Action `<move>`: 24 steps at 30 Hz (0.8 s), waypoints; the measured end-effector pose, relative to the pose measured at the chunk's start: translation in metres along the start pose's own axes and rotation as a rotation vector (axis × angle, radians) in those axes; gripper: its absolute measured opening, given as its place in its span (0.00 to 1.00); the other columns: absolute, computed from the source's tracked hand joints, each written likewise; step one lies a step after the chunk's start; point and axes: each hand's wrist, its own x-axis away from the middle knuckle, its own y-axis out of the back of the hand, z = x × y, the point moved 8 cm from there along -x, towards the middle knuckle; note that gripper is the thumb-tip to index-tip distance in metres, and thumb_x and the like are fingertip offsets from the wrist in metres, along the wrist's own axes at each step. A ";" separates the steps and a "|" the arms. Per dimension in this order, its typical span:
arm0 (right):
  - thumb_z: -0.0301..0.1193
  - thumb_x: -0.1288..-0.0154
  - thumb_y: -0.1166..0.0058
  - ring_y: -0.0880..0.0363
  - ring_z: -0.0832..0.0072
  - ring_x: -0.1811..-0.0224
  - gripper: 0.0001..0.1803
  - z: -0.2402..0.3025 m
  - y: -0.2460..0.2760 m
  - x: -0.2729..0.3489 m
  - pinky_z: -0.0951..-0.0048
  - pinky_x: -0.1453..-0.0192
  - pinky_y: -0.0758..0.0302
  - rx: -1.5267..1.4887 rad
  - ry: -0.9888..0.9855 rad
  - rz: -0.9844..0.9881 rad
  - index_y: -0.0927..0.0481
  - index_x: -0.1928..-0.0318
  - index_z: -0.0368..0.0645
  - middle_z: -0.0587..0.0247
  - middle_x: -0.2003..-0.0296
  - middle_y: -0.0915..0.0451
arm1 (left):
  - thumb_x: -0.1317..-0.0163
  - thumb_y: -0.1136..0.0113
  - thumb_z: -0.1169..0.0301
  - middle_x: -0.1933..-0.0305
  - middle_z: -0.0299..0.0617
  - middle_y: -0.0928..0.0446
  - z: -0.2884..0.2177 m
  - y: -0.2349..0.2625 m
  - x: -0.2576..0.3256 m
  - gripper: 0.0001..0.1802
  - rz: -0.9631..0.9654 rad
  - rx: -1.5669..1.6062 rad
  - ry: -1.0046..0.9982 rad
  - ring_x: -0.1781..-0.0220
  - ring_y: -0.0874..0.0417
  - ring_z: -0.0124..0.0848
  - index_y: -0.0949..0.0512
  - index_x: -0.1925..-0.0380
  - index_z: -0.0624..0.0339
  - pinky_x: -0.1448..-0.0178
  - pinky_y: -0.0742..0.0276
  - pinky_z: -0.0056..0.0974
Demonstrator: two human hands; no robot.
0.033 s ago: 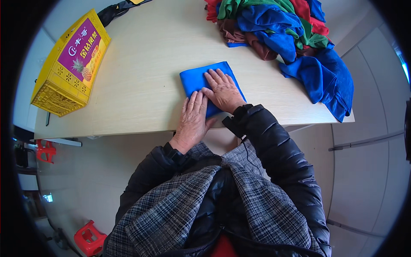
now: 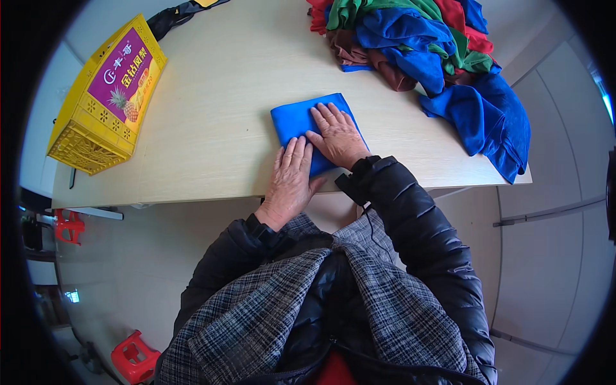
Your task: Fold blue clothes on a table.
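1. Head view: left hand (image 2: 287,185) and right hand (image 2: 339,137) lie flat, fingers extended, gripping nothing, on the folded blue cloth rectangle (image 2: 293,118) near the pale wood-look table's (image 2: 205,135) front edge.
2. Seemingly smoothing; lifting would call for fingertips underneath.
3. Yellow lattice-sided plastic crate (image 2: 97,122), left: contents hidden.

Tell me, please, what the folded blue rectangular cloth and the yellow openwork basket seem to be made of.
The folded blue rectangular cloth looks like matte fabric, perhaps microfibre, given its soft edges. The yellow openwork basket is probably moulded plastic, slightly shiny, given its repeated cut-outs.
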 end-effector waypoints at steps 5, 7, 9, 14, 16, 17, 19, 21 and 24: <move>0.53 0.24 0.61 0.48 0.54 0.21 0.36 -0.016 0.004 -0.001 0.51 0.20 0.51 0.077 -0.112 -0.020 0.37 0.27 0.41 0.50 0.26 0.40 | 0.37 0.37 0.53 0.26 0.59 0.39 0.001 0.004 0.000 0.40 0.006 -0.023 -0.022 0.22 0.43 0.50 0.35 0.33 0.71 0.19 0.50 0.53; 0.50 0.25 0.57 0.46 0.53 0.22 0.34 -0.019 0.011 0.001 0.52 0.21 0.49 0.081 -0.167 -0.026 0.34 0.29 0.40 0.49 0.26 0.38 | 0.34 0.40 0.53 0.27 0.57 0.37 0.000 0.010 -0.004 0.37 0.014 -0.005 -0.038 0.22 0.42 0.49 0.33 0.34 0.70 0.20 0.49 0.52; 0.49 0.25 0.56 0.42 0.53 0.24 0.32 -0.018 0.026 0.013 0.52 0.22 0.46 0.120 -0.132 -0.093 0.32 0.31 0.40 0.49 0.29 0.35 | 0.33 0.41 0.54 0.29 0.56 0.35 0.008 0.018 -0.013 0.35 0.047 0.026 -0.049 0.23 0.40 0.48 0.32 0.35 0.69 0.21 0.47 0.52; 0.43 0.27 0.50 0.29 0.52 0.35 0.26 0.041 0.073 0.049 0.54 0.30 0.37 0.036 -0.077 -0.025 0.25 0.38 0.39 0.48 0.41 0.23 | 0.31 0.43 0.57 0.35 0.53 0.29 0.049 0.026 -0.045 0.27 -0.070 -0.046 -0.133 0.30 0.32 0.48 0.28 0.39 0.65 0.26 0.40 0.50; 0.41 0.28 0.48 0.26 0.53 0.38 0.24 0.041 0.074 0.052 0.54 0.32 0.35 -0.030 -0.115 0.056 0.24 0.40 0.39 0.48 0.44 0.20 | 0.31 0.43 0.59 0.36 0.52 0.27 0.044 0.031 -0.052 0.25 -0.165 -0.107 -0.197 0.32 0.30 0.48 0.27 0.40 0.63 0.27 0.39 0.49; 0.42 0.28 0.49 0.25 0.53 0.40 0.24 0.039 0.071 0.051 0.55 0.33 0.34 0.004 -0.127 0.088 0.23 0.40 0.38 0.48 0.46 0.19 | 0.31 0.43 0.59 0.37 0.52 0.27 0.049 0.025 -0.054 0.25 -0.088 -0.076 -0.145 0.34 0.29 0.48 0.26 0.41 0.63 0.28 0.38 0.49; 0.42 0.27 0.49 0.23 0.53 0.42 0.23 0.034 0.061 0.050 0.55 0.34 0.32 0.066 -0.147 0.154 0.23 0.41 0.38 0.49 0.49 0.18 | 0.31 0.42 0.59 0.38 0.52 0.26 0.059 0.014 -0.052 0.24 0.067 -0.018 -0.034 0.36 0.27 0.47 0.25 0.42 0.62 0.29 0.37 0.49; 0.42 0.27 0.50 0.23 0.53 0.42 0.23 0.012 0.059 0.046 0.54 0.34 0.32 0.047 -0.137 0.089 0.23 0.41 0.38 0.49 0.49 0.18 | 0.31 0.42 0.59 0.38 0.51 0.26 0.039 0.024 -0.046 0.23 0.149 -0.018 -0.003 0.36 0.27 0.47 0.25 0.42 0.62 0.29 0.37 0.49; 0.42 0.27 0.50 0.23 0.52 0.42 0.23 -0.004 0.063 0.037 0.54 0.34 0.33 -0.005 -0.072 -0.027 0.23 0.42 0.37 0.49 0.48 0.18 | 0.31 0.42 0.59 0.38 0.51 0.26 0.018 0.039 -0.028 0.23 0.306 -0.037 0.105 0.37 0.27 0.47 0.25 0.43 0.62 0.30 0.36 0.48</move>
